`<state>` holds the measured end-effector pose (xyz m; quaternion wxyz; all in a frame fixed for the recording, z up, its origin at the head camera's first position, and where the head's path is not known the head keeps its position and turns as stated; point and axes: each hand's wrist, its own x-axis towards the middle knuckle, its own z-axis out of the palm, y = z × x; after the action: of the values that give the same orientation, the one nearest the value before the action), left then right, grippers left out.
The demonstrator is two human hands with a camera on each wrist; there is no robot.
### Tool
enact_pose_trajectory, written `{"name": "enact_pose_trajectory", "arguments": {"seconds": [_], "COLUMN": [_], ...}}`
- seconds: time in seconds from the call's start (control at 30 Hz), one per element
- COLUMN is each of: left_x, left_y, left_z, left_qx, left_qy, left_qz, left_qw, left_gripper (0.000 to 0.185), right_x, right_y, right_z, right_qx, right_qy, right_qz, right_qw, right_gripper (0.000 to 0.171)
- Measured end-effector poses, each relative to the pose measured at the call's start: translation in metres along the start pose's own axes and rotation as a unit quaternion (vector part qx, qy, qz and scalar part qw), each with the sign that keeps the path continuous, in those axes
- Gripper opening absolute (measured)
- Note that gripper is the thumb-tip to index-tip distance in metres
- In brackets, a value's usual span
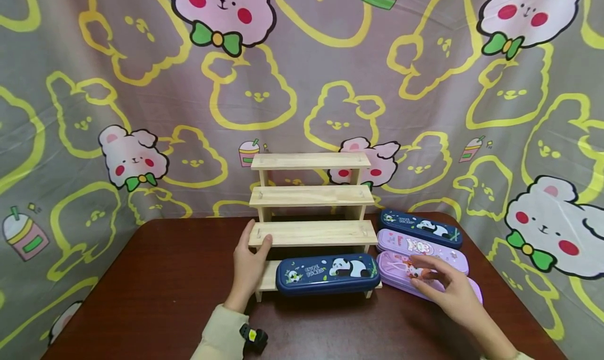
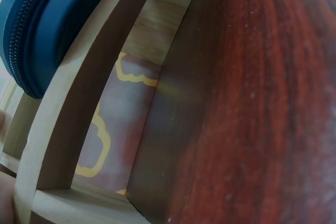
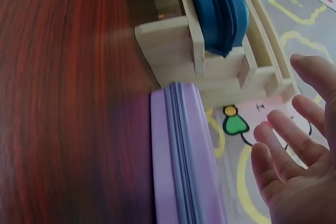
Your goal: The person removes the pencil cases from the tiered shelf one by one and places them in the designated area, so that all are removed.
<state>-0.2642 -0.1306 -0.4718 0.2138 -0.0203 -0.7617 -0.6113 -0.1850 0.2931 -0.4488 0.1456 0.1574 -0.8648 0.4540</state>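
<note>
A stepped wooden rack stands on the table. My left hand grips the left end of its second-lowest board, thumb over the front edge and fingers along the side. Across the lowest board lies a navy zipped pencil case with pandas on its lid; its rounded end shows in the right wrist view. My right hand hovers over the nearest lilac pencil case, fingers spread and loosely bent, nothing in them. The right wrist view shows the same hand beside the lilac case's zipped edge.
Behind the nearest lilac case lie another lilac pencil case and a navy panda pencil case, right of the rack. The dark red-brown table ends at a patterned cloth on the back and sides. A black strap device sits on my left wrist.
</note>
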Motion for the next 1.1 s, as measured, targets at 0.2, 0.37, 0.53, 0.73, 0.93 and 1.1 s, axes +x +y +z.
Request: {"name": "enact_pose_trajectory", "arguments": {"seconds": [0.2, 0.37, 0.53, 0.73, 0.93, 1.1], "left_x": [-0.001, -0.001, -0.001, -0.001, -0.001, 0.0], "left_y": [0.0, 0.0, 0.0, 0.001, 0.001, 0.0], "left_z": [0.0, 0.0, 0.0, 0.0, 0.0, 0.001], "left_qx": [0.0, -0.001, -0.001, 0.0, 0.005, 0.005], "left_qy": [0.0, 0.001, 0.0, 0.001, 0.004, 0.005], "left_qz": [0.001, -0.001, -0.002, -0.004, -0.003, 0.001], "left_qw": [1.0, 1.0, 1.0, 1.0, 1.0, 1.0], "left_gripper": [0.067, 0.067, 0.066, 0.066, 0.066, 0.067], "right_x": [0.005, 0.01, 0.015, 0.02, 0.024, 0.027], "right_y": [-0.004, -0.01, -0.017, -0.024, -0.029, -0.03], "right_z": [0.011, 0.02, 0.029, 0.038, 0.046, 0.052], "right_qx": [0.01, 0.003, 0.007, 0.014, 0.015, 0.01], "right_qy": [-0.015, -0.027, -0.041, -0.053, -0.064, -0.079], "right_qz": [-0.024, -0.031, -0.049, -0.053, -0.082, -0.099], "right_qw": [1.0, 0.999, 0.998, 0.997, 0.994, 0.992], "right_gripper": [0.046, 0.047, 0.049, 0.048, 0.046, 0.044]}}
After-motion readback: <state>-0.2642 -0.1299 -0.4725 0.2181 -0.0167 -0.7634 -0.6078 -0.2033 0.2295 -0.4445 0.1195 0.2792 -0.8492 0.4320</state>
